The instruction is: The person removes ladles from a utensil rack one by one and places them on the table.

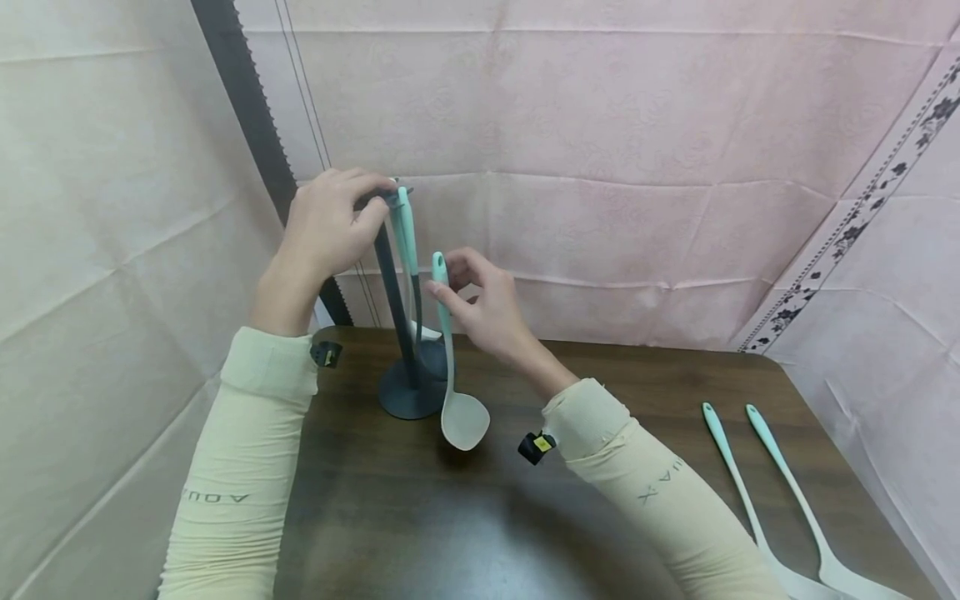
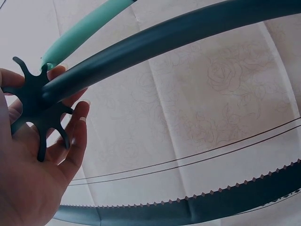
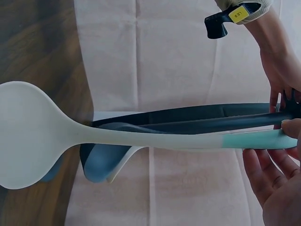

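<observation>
My left hand point(image 1: 330, 217) grips the hooked top of a dark blue utensil stand point(image 1: 390, 292). In the left wrist view its fingers surround the stand's branching hooks point(image 2: 33, 103). From one hook hangs a mint handle point(image 2: 84, 35) with a dark shaft, and a pale utensil end point(image 1: 426, 332) shows low behind the post. To the right of the stand, my right hand point(image 1: 491, 308) pinches the mint handle of a ladle point(image 1: 465, 421) near its top. The ladle is upright, its pale bowl down and close above the table. In the right wrist view the ladle point(image 3: 28, 134) partly covers the stand.
Two pale utensils with mint handles, one on the left point(image 1: 731, 462) and one on the right point(image 1: 787, 475), lie at the brown table's point(image 1: 600, 375) right side, their heads partly hidden or cut off. Pale patterned cloth point(image 1: 600, 167) hangs behind the table and along both sides.
</observation>
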`<state>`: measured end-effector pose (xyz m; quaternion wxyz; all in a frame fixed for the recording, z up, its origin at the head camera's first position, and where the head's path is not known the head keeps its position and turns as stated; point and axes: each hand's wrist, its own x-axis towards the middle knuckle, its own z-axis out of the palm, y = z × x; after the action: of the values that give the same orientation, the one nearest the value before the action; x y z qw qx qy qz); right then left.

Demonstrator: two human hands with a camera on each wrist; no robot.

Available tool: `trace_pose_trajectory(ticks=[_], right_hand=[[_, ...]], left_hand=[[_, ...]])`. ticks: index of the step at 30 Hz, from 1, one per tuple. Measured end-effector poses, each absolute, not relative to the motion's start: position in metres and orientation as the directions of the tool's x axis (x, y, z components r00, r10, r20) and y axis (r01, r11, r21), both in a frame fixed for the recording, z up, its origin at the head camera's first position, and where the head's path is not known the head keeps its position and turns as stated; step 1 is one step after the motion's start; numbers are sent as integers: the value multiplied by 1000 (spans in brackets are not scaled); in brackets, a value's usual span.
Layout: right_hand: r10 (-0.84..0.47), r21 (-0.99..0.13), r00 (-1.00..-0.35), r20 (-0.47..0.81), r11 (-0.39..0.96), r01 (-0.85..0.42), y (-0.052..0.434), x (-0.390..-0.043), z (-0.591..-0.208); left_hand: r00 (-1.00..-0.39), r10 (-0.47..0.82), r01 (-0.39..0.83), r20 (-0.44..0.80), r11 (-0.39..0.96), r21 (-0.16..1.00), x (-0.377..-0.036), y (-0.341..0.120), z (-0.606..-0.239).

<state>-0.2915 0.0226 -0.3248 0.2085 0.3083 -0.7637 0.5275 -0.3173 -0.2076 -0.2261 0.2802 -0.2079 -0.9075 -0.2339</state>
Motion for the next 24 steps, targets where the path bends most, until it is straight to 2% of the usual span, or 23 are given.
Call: trace_pose_trajectory(ticks=[24], right_hand=[[-198,-674,-736,647,303,-674,56,-294,-332]], left_hand=[[-759,282,527,586,795,300,-317,-210,-225]])
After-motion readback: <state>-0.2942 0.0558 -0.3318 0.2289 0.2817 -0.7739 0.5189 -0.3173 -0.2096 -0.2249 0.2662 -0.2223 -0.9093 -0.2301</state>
